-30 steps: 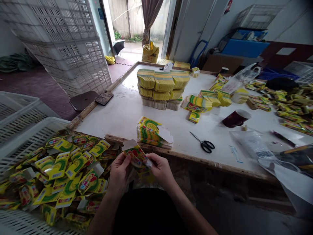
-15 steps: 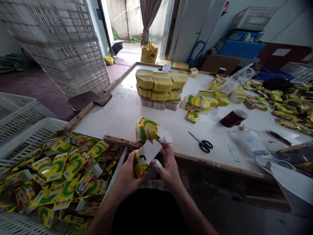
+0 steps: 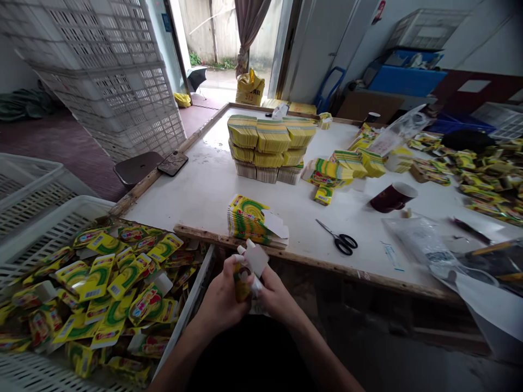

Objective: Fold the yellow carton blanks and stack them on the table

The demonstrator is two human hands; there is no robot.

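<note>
Both of my hands hold one small yellow and green carton (image 3: pixel 244 272) in front of my lap, just below the table's wooden edge. My left hand (image 3: pixel 223 299) wraps its left side, fingers closed round it. My right hand (image 3: pixel 278 296) pinches its right side, with the white flap standing up between the thumbs. A stack of flat cartons (image 3: pixel 249 219) lies on the table right above my hands. A white crate (image 3: pixel 49 226) at my left is full of folded cartons (image 3: pixel 110 277).
Tall bundles of flat cartons (image 3: pixel 272 144) stand mid-table. Scissors (image 3: pixel 339 239), a dark mug (image 3: pixel 392 197), plastic bags (image 3: pixel 425 239) and loose cartons (image 3: pixel 482 174) lie to the right. A phone (image 3: pixel 172 163) sits at the table's left edge. Stacked white crates (image 3: pixel 102 71) lean behind.
The carton has been turned upright and drawn lower between my hands, and its white flap has folded in. My hands have closed tighter together.
</note>
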